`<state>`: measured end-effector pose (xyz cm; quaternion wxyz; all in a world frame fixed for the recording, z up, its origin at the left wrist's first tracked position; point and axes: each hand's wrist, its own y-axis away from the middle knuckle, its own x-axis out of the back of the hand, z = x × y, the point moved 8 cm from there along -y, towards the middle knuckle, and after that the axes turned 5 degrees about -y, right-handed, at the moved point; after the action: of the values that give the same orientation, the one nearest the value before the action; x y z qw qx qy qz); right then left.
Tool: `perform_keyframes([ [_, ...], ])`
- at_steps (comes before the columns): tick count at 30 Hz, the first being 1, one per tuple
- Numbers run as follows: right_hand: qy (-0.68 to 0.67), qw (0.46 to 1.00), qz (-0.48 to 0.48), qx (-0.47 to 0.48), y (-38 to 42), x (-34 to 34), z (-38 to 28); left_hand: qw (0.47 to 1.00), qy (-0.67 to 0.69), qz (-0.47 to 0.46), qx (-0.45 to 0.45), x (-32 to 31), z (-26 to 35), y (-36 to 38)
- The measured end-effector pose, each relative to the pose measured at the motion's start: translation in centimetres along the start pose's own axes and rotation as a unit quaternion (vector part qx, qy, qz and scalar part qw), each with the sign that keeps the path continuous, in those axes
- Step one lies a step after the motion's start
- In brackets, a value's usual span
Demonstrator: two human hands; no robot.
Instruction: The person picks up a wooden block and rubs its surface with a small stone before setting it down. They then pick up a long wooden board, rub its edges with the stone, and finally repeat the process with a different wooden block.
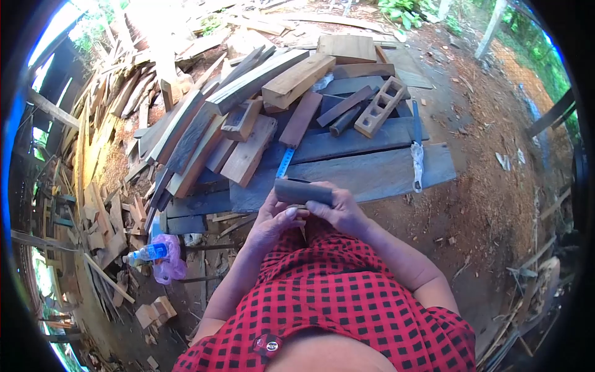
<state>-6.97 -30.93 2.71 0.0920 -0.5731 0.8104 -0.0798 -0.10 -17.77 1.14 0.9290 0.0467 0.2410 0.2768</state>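
Both my hands are in front of my lap, closed around a dark grey piece (302,191). It is roughly rectangular with a curved top edge and looks like a folded sheet of sandpaper. My left hand (269,222) grips its left end, thumb pointing inward. At the right end, my right hand (341,209) has its fingers bent over the piece. Something small and light brown shows between the thumbs, too small to name. Just beyond my hands, a blue printed strip (285,162) lies on the dark plank table (353,177).
Wooden blocks and beams (299,80) are piled across the table. A wooden piece with square holes (381,106) lies at right, near a long tool with a white-wrapped handle (417,166). A water bottle (149,252) and pink plastic bag (168,263) hang at left. Offcuts (155,312) litter the ground.
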Motion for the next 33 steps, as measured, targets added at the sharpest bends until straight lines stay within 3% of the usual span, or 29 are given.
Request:
perform_keyframes([
  [2,0.028,0.997,-0.046,0.046,0.3,-1.5,-1.4,0.999,0.005,0.030,-0.030,-0.4,0.6,0.0],
  [4,-0.236,0.956,-0.076,-0.157,1.0,-2.7,0.8,0.996,0.011,0.066,-0.062,0.7,1.2,0.3],
  [6,-0.247,0.951,-0.083,-0.167,1.2,-3.1,0.4,0.999,-0.033,0.021,-0.029,1.0,0.4,0.3],
  [8,-0.256,0.947,-0.083,-0.176,1.4,-3.1,0.5,0.997,-0.039,0.043,-0.043,1.0,0.4,0.6],
  [10,-0.063,0.997,-0.019,-0.028,0.4,-1.8,-0.6,0.994,-0.046,0.075,-0.062,1.1,0.7,0.9],
  [11,-0.065,0.997,-0.033,-0.027,0.3,-2.1,-0.3,0.992,-0.046,0.103,-0.060,1.5,0.7,1.1],
  [13,0.001,0.998,0.054,-0.039,0.1,0.0,0.6,0.981,-0.050,0.161,-0.096,2.3,1.0,1.4],
  [16,0.088,0.994,0.037,-0.055,0.4,1.0,0.3,0.965,-0.068,0.206,-0.148,3.8,2.1,2.0],
  [18,0.215,0.975,0.057,0.028,1.0,0.6,-1.9,0.951,-0.088,0.249,-0.159,5.4,2.0,2.4],
  [19,0.209,0.977,0.033,0.033,1.1,-0.4,-2.5,0.953,-0.119,0.239,-0.143,5.5,1.9,2.4],
  [21,0.329,0.930,-0.045,0.157,1.6,-3.4,-4.9,0.958,-0.126,0.230,-0.115,5.4,0.9,2.2],
  [24,0.379,0.896,-0.133,0.190,1.9,-6.6,-4.3,0.957,-0.091,0.244,-0.130,5.2,0.1,1.8],
  [26,0.379,0.896,-0.144,0.181,1.6,-7.3,-3.6,0.962,-0.027,0.262,-0.070,5.6,-0.9,1.9],
  [28,0.331,0.926,-0.143,0.116,0.9,-7.2,-2.3,0.956,0.003,0.283,-0.074,6.1,-1.1,2.3],
  [30,0.321,0.924,-0.161,0.128,1.1,-7.8,-2.2,0.966,-0.004,0.248,-0.071,5.9,-1.1,2.4],
  [31,0.198,0.970,-0.138,-0.013,0.9,-6.9,-0.9,0.964,-0.024,0.254,-0.074,6.1,-0.8,2.6],
  [32,0.072,0.980,-0.107,-0.154,1.4,-6.3,0.6,0.962,-0.020,0.260,-0.077,6.2,-0.6,2.8],
  [33,0.029,0.978,-0.116,-0.171,1.6,-5.4,2.4,0.958,-0.003,0.244,-0.149,6.0,0.7,2.9],
])
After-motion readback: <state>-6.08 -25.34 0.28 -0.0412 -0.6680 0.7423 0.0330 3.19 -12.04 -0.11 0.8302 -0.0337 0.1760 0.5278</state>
